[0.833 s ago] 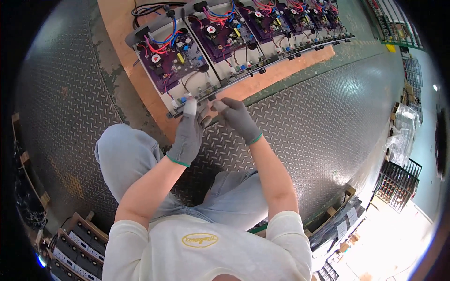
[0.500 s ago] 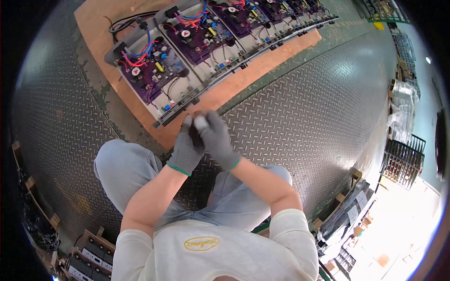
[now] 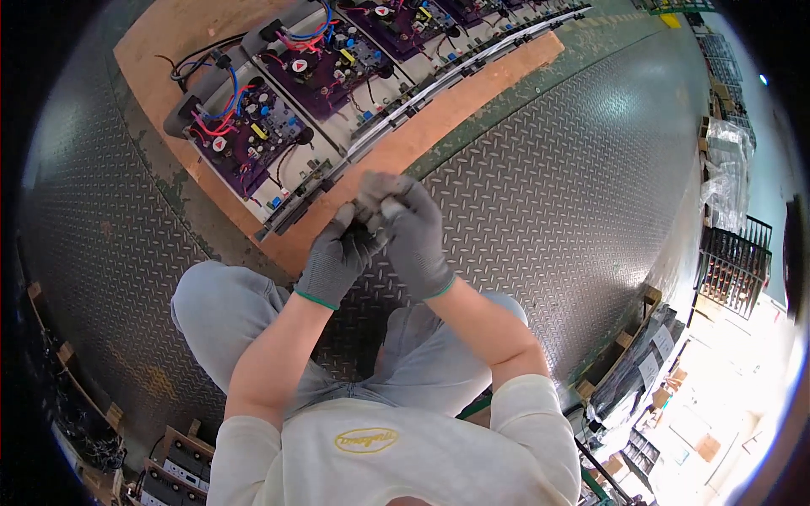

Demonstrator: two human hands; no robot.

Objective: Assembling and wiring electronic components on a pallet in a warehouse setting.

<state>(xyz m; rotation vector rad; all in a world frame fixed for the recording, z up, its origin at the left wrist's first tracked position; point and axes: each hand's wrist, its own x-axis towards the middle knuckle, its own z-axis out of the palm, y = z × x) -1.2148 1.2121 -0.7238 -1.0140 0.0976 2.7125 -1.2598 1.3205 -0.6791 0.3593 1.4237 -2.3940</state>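
Observation:
My left hand (image 3: 336, 260), in a grey knit glove with a green cuff, is held over the floor just short of the board's near edge. Its fingers are curled in and closed. My right hand (image 3: 415, 238), gloved alike, meets it from the right, the fingers bent toward the left fingertips and partly smeared by motion. Whatever sits between the hands is too small or hidden to name. Beyond them stands the nearest of a row of open housings, its purple circuit board (image 3: 246, 145) fitted with red and blue wires. A narrow grey strip (image 3: 305, 201) runs along its front.
Several similar housings with a second circuit board (image 3: 325, 63) continue to the upper right on a brown sheet (image 3: 472, 97). Around it lies tread-plate flooring (image 3: 540, 194). Wrapped goods (image 3: 727, 173) and a black rack (image 3: 736, 263) stand at right; boxed units (image 3: 181, 468) sit lower left.
The right hand has shifted up and slightly right, its fingers lifting a little away from the left. The row of housings now appears further left and higher in view.

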